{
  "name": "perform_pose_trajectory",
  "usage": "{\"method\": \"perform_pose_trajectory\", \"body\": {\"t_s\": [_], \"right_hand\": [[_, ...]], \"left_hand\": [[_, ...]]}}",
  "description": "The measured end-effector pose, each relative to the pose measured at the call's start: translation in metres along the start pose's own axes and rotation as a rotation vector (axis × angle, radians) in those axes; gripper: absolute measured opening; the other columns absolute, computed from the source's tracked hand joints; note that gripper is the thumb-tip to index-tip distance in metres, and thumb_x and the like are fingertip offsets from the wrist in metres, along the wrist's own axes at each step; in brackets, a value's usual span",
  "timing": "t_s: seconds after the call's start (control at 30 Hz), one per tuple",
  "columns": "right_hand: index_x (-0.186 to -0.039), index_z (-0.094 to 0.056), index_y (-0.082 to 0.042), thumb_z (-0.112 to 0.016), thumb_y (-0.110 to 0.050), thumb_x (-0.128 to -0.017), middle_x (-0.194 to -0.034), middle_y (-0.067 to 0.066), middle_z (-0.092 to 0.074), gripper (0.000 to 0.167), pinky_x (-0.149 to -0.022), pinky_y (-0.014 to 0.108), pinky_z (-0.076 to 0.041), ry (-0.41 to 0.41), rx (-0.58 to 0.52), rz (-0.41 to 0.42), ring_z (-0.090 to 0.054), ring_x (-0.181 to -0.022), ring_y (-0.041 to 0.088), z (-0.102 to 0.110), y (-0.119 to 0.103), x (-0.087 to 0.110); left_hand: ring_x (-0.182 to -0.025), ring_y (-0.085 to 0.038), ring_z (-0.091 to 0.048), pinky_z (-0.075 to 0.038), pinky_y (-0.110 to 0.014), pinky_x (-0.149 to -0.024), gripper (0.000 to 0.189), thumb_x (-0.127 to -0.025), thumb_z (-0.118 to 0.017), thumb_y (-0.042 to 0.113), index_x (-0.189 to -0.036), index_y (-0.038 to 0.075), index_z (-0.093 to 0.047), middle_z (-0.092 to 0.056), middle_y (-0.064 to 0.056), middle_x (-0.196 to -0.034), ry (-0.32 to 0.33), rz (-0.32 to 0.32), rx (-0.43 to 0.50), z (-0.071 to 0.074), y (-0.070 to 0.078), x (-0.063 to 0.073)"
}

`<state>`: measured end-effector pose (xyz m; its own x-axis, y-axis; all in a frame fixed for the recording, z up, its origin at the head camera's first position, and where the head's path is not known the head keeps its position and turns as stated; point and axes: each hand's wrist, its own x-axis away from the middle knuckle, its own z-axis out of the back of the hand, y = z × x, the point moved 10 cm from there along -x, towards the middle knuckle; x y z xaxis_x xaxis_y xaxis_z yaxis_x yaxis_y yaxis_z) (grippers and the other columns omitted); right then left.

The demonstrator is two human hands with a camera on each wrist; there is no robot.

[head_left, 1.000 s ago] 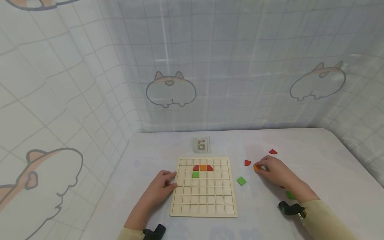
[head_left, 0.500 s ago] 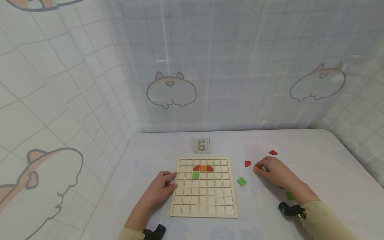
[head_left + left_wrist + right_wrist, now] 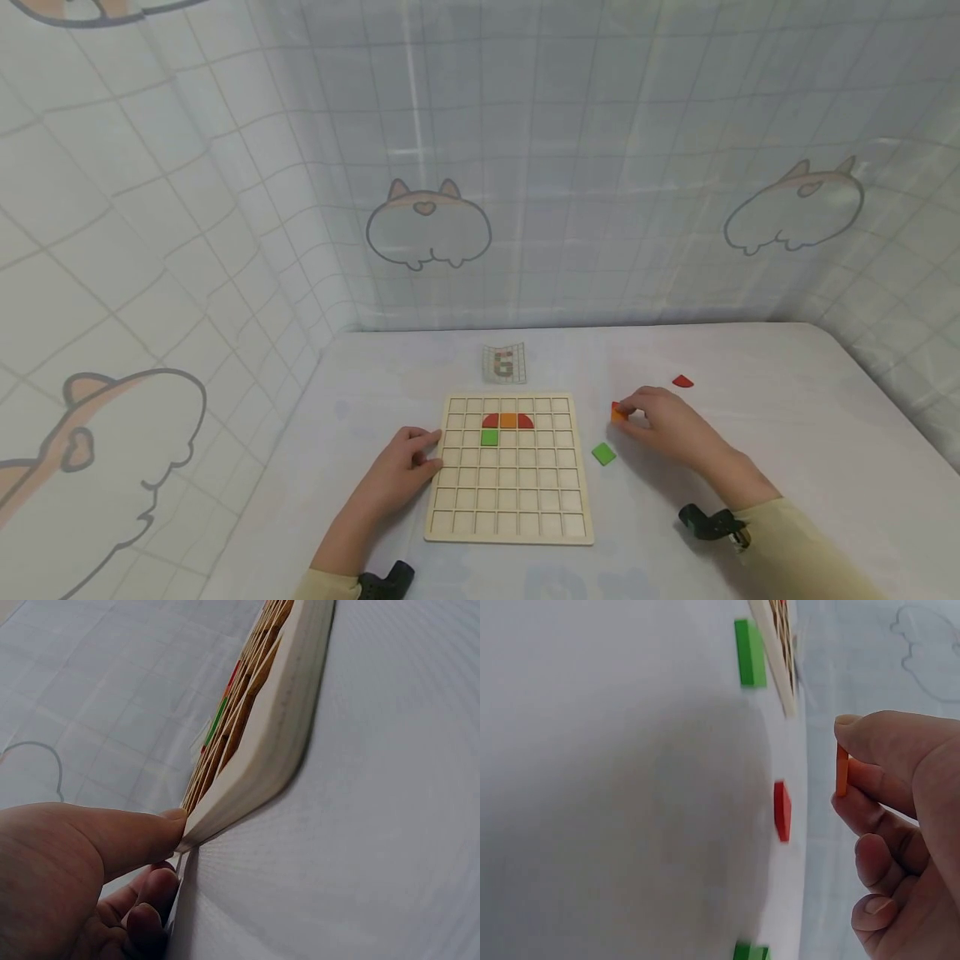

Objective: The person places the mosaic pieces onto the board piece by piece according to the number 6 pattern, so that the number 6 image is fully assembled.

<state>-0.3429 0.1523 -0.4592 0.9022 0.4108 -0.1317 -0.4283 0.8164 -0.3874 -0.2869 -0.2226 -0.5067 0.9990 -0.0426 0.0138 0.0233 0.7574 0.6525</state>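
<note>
My right hand (image 3: pixel 663 423) pinches a small orange block (image 3: pixel 842 771) between thumb and finger, above the table. In the right wrist view a red quarter-round block (image 3: pixel 782 811) lies beneath it, apart from the hand. My left hand (image 3: pixel 401 468) rests at the left edge of a wooden grid board (image 3: pixel 517 502), its thumb (image 3: pixel 142 832) against the side. On the board sit two red quarter-round blocks (image 3: pixel 491 421) with an orange square block (image 3: pixel 508 421) between them. A green square block (image 3: pixel 489 437) lies just below the left red one.
A loose green block (image 3: pixel 603 453) lies right of the board. A red block (image 3: pixel 682 381) lies farther back to the right. Another green block (image 3: pixel 750 951) shows at the bottom of the right wrist view. A small pattern card (image 3: pixel 504 363) lies behind the board.
My right hand has moved left with the orange block and now covers most of the near red block in the head view. The left hand and board have stayed put.
</note>
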Motion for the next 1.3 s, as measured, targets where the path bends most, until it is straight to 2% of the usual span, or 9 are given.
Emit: {"method": "perform_pose_trajectory", "body": {"t_s": [0.3,0.63,0.9,1.07,1.3], "right_hand": [[-0.102,-0.076,-0.014,-0.077,-0.023,-0.088,-0.092,-0.013,-0.062,0.018,-0.082,0.036,-0.049,0.014,-0.007,0.124,-0.059,-0.092,0.013,-0.007,-0.041,-0.009],[-0.101,-0.077,-0.015,-0.078,-0.029,-0.087,-0.094,-0.012,-0.062,0.020,-0.082,0.033,-0.050,-0.046,-0.008,0.122,-0.056,-0.092,0.011,-0.025,-0.077,-0.024],[-0.101,-0.077,-0.016,-0.078,-0.028,-0.087,-0.094,-0.010,-0.064,0.019,-0.080,0.031,-0.050,-0.035,-0.018,0.192,-0.056,-0.092,0.010,-0.031,-0.104,-0.032],[-0.104,-0.077,-0.015,-0.078,-0.030,-0.087,-0.096,-0.009,-0.064,0.022,-0.081,0.031,-0.050,-0.062,-0.034,0.214,-0.057,-0.092,0.012,-0.038,-0.118,-0.038],[-0.105,-0.077,-0.013,-0.077,-0.027,-0.088,-0.096,-0.007,-0.065,0.022,-0.082,0.030,-0.050,-0.069,-0.027,0.287,-0.056,-0.092,0.012,-0.048,-0.140,-0.043]], "left_hand": [[-0.087,-0.014,-0.048,-0.041,-0.032,-0.072,0.052,-0.091,-0.073,0.019,-0.139,0.009,-0.058,-0.051,-0.001,-0.115,0.001,-0.015,0.000,-0.001,0.001,0.001],[-0.087,-0.014,-0.048,-0.042,-0.031,-0.072,0.052,-0.091,-0.073,0.019,-0.139,0.009,-0.058,-0.051,-0.001,-0.116,-0.003,-0.016,0.005,-0.001,0.000,0.001],[-0.087,-0.014,-0.049,-0.042,-0.032,-0.073,0.051,-0.091,-0.073,0.019,-0.139,0.010,-0.058,-0.051,-0.001,-0.117,0.000,-0.011,-0.001,-0.001,-0.001,0.000],[-0.087,-0.013,-0.048,-0.042,-0.032,-0.072,0.051,-0.091,-0.073,0.018,-0.139,0.010,-0.058,-0.051,-0.001,-0.117,-0.002,-0.012,0.001,-0.001,0.000,-0.001],[-0.087,-0.013,-0.048,-0.042,-0.031,-0.071,0.051,-0.091,-0.073,0.017,-0.139,0.009,-0.058,-0.051,-0.001,-0.117,-0.007,-0.010,0.005,0.000,0.001,0.000]]}}
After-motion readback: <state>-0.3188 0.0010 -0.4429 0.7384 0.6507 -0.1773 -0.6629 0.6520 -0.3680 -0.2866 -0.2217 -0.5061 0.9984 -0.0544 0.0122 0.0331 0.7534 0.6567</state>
